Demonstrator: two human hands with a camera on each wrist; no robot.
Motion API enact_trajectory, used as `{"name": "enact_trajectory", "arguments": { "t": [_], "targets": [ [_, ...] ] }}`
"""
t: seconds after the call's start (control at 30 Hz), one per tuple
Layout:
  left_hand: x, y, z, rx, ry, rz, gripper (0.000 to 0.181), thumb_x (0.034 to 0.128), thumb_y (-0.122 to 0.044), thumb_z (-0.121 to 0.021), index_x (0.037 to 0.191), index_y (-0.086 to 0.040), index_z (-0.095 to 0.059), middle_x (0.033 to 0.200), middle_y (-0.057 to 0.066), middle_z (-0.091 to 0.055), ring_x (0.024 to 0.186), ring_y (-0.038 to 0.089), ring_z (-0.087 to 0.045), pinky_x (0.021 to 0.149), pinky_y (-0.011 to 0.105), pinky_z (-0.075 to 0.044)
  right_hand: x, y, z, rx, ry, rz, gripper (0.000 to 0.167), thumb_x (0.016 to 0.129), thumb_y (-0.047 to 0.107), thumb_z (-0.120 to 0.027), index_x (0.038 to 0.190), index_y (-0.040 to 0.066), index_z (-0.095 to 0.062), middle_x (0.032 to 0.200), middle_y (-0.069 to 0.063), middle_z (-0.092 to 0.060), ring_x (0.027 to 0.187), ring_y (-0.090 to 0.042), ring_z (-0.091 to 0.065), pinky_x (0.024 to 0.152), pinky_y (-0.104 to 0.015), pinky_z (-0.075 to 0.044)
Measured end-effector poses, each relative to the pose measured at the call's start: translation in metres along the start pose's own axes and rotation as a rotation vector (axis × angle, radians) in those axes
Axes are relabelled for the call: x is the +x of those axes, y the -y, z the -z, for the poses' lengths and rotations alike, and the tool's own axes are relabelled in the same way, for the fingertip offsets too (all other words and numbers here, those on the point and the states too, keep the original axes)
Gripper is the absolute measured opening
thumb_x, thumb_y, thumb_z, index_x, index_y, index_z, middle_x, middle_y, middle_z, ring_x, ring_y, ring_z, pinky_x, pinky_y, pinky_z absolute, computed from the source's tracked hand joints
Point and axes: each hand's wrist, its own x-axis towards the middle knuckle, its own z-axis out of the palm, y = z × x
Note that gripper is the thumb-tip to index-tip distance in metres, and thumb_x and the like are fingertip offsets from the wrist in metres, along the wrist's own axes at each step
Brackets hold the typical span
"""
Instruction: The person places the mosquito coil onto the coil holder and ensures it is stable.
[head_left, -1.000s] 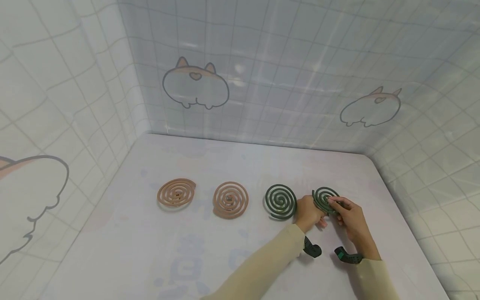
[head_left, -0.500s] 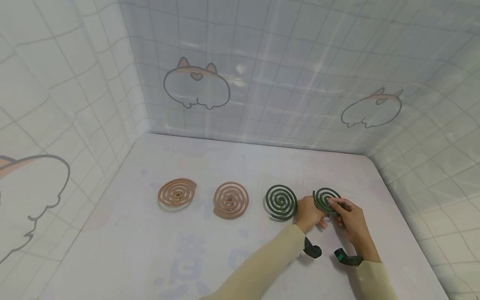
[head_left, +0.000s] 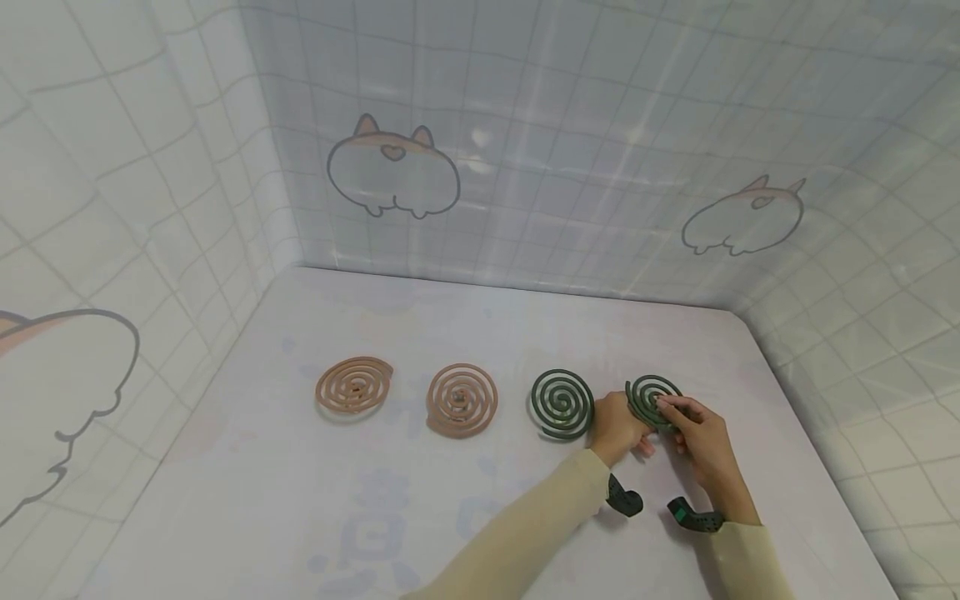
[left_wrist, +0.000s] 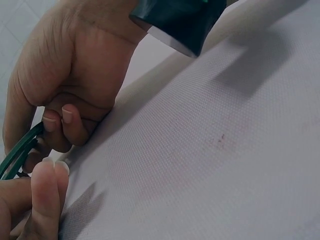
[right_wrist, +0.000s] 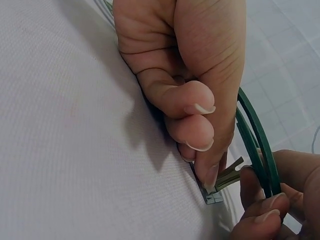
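Observation:
My right hand [head_left: 705, 433] pinches a green mosquito coil [head_left: 647, 398] between thumb and fingers at the right side of the table. Close up in the right wrist view, the fingers hold the coil [right_wrist: 265, 150] near its edge, with the coil tilted. My left hand [head_left: 617, 425] is low beside it, bent at the wrist. Its fingertips pinch a small metal coil stand [right_wrist: 214, 197] with upright prongs, just under the coil. In the left wrist view the right hand [left_wrist: 75, 75] and part of the coil [left_wrist: 20, 150] show; the stand is mostly hidden there.
Left of my hands, a second green coil [head_left: 561, 403] lies next to the left wrist. Two brown coils [head_left: 461, 402] are farther left, the outermost brown coil [head_left: 352, 386] tilted. Tiled-print walls [head_left: 525, 167] enclose the pale table [head_left: 300, 500] at back and sides.
Almost nothing differs. Both hands stay in place on the coil and stand, and the other coils keep their positions.

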Motion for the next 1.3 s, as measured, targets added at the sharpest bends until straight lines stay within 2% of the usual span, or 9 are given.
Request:
{"name": "enact_trajectory", "arguments": {
  "t": [0.4,0.7,0.9,1.13,1.3],
  "targets": [
    [0.0010,0.0024,-0.0022,-0.135,0.032,0.034,0.014,0.0776,-0.008,-0.088,0.078,-0.011,-0.074,0.039,-0.006,-0.054,0.030,0.004,-0.052,0.039,0.018,-0.046,0.0025,-0.0035,-0.0004,-0.005,-0.014,0.018,0.029,0.095,0.028,-0.077,0.116,0.009,-0.073,0.077,0.009,-0.054,0.058,-0.007,-0.045,0.049,-0.024,-0.043],
    [-0.0004,0.0016,-0.0009,-0.097,0.018,0.011,0.015,0.0770,-0.008,-0.088,0.079,-0.011,-0.074,0.039,-0.005,-0.055,0.030,0.004,-0.053,0.043,0.015,-0.045,0.0025,-0.0046,-0.0007,-0.008,-0.003,0.037,0.035,0.094,0.031,-0.077,0.119,0.008,-0.071,0.080,0.009,-0.054,0.058,-0.008,-0.045,0.049,-0.024,-0.042],
    [-0.0008,0.0015,-0.0009,-0.093,0.017,0.032,0.015,0.0765,-0.006,-0.088,0.076,-0.011,-0.073,0.039,-0.005,-0.055,0.030,0.005,-0.053,0.044,0.015,-0.046,0.0032,-0.0058,-0.0006,-0.010,0.004,0.028,0.033,0.094,0.031,-0.077,0.118,0.009,-0.072,0.078,0.008,-0.053,0.058,-0.008,-0.044,0.049,-0.023,-0.042],
    [-0.0010,0.0000,0.0001,-0.130,0.033,0.048,0.016,0.0767,-0.003,-0.087,0.076,-0.010,-0.072,0.039,-0.005,-0.055,0.030,0.006,-0.053,0.043,0.017,-0.047,0.0040,-0.0045,-0.0008,-0.029,-0.003,0.025,0.031,0.094,0.032,-0.077,0.117,0.012,-0.072,0.078,0.008,-0.053,0.057,-0.008,-0.044,0.049,-0.023,-0.042],
    [-0.0003,-0.0007,0.0015,-0.079,0.021,0.020,0.014,0.0767,-0.007,-0.087,0.078,-0.010,-0.074,0.040,-0.006,-0.055,0.031,0.004,-0.053,0.051,0.011,-0.047,0.0016,0.0008,-0.0004,-0.028,0.013,0.019,0.032,0.095,0.029,-0.076,0.118,0.008,-0.071,0.079,0.008,-0.053,0.058,-0.008,-0.045,0.049,-0.023,-0.042]
  ]
}}
